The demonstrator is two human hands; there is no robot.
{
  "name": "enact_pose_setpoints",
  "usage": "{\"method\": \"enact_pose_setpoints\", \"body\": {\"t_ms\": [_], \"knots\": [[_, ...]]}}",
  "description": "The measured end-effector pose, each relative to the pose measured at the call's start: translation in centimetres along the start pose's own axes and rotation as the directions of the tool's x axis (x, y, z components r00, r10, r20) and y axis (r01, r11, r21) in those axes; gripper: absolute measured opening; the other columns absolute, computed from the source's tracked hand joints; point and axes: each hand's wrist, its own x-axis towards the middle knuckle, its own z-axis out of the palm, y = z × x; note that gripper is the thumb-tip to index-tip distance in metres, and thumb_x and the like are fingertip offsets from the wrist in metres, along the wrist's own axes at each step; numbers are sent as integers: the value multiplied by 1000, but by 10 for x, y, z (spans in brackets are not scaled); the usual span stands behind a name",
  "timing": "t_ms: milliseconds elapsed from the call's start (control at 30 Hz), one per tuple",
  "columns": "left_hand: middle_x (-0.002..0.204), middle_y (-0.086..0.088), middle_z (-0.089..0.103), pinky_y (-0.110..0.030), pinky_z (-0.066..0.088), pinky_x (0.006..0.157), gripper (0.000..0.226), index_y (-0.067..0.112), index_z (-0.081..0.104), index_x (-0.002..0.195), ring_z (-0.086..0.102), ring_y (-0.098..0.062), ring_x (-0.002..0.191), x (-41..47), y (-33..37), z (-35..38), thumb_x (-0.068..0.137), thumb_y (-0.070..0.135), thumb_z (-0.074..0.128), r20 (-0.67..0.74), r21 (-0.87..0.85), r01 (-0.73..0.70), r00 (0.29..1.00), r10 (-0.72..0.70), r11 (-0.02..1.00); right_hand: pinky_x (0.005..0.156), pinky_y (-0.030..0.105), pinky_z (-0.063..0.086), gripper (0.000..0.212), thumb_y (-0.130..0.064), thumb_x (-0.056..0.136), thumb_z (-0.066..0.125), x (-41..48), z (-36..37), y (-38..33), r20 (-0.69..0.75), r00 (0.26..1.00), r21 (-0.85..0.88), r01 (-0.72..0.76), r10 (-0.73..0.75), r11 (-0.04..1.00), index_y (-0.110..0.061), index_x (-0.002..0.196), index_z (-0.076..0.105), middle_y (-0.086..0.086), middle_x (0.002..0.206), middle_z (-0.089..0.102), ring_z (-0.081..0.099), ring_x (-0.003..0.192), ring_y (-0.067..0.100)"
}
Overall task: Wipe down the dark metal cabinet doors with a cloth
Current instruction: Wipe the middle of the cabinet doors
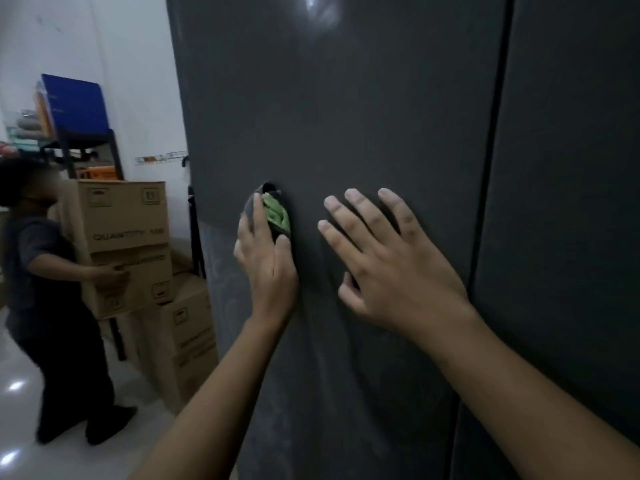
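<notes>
Gripping a bunched green-and-grey cloth (pixel 275 213) in the left hand (pixel 266 268) and pressing it against the dark cabinet door (pixel 346 116) to wipe, with the right hand (pixel 391 268) spread flat, holding nothing, just beside it, apparently to steady the door.
</notes>
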Motion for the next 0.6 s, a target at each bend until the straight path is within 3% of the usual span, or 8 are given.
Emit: {"method": "enact_pose_setpoints", "body": {"t_ms": [200,400,600], "knots": [[150,-22,34,-39,20,111,59,12,30,154,33,-31,133,23,-40,2,99,33,35,-58,244,-245,962,266,938,122,52,4,70,-44,89,41,1,1,-2,-25,1000,12,-18,18,1000,-16,153,35,10,164,21,17,151,29],[151,-23,31,-52,25,107,56,19,25,155,33,-46,128,66,-87,-15,101,29,37,-127,271,-130,977,169,954,122,53,8,66,-41,85,47,5,0,-7,-43,996,47,-75,77,996,-21,148,44,5,162,28,23,150,27],[148,-26,34,-50,22,107,57,16,27,154,35,-48,127,97,-139,-31,99,30,33,-175,216,-19,983,58,976,115,70,-1,67,-42,84,49,45,-3,-50,-3,974,92,-224,225,970,-27,149,43,1,164,23,10,153,31]]}}
